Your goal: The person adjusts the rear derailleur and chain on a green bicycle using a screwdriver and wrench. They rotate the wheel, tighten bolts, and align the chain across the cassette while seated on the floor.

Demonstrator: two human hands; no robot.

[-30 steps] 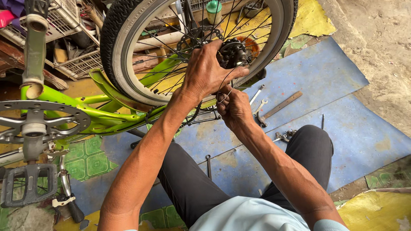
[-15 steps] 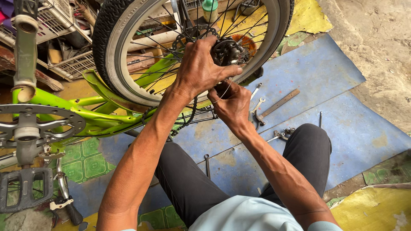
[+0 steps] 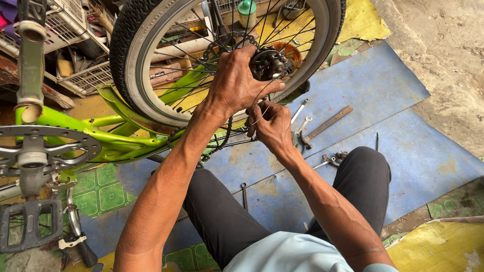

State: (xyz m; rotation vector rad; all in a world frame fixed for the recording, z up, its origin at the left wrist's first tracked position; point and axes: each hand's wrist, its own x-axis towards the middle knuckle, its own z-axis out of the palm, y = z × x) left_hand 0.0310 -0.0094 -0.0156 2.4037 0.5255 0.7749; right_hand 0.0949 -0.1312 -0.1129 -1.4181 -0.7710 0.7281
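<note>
A: How is the left hand placed?

B: It is laid over the hub of the bicycle wheel, upper centre of the frame. The fingers are curled closed against the hub, and the thumb is extended toward the lower right. The wheel is seen to be mounted in the green frame, which is positioned upside down at the left of the frame.

A: And the right hand?

B: It is held just below the left hand, at the centre of the frame. Its fingers are closed in a pinch on a thin wire, which is curved upward toward the hub. Whether the wire is attached at the hub cannot be told.

A: What is located around the hands?

B: A chain is seen hanging below the wheel, left of the right hand. A blue mat is spread on the floor at the right. On it, a spanner and a hammer are laid just right of the right hand. Pliers are laid nearer the knee, lower right of centre. A chainring and a pedal are visible at the left edge. A green-capped bottle is stood behind the spokes at the top.
</note>
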